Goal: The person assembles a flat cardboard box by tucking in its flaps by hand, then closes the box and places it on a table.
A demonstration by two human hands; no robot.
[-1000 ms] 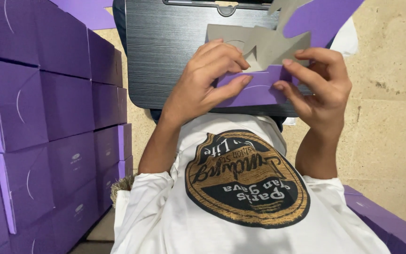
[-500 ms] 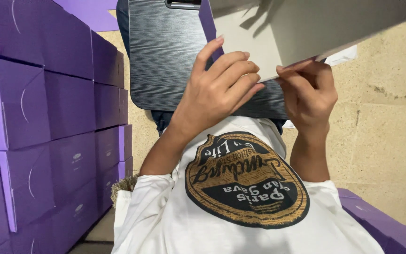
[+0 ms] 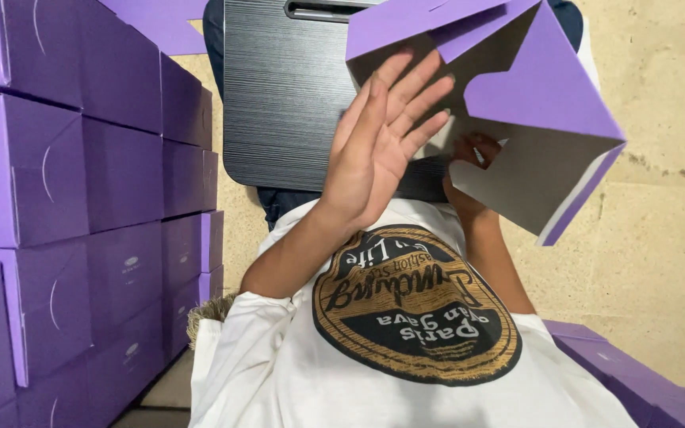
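The left hand point(image 3: 378, 150) is spread flat against a purple box point(image 3: 509, 103). At three o'clock, the right hand point(image 3: 469, 158) grips its inner wall, above a black desk point(image 3: 279, 103).

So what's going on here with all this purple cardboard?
A person in a white printed T-shirt is shaping a purple cardboard box above a dark lap board. The right hand reaches inside the half-formed box, mostly hidden, and seems to grip it. The left hand is open and flat, fingers spread, beside the box's flap. Finished purple boxes stand stacked at the person's left, and more purple cardboard lies at the right.
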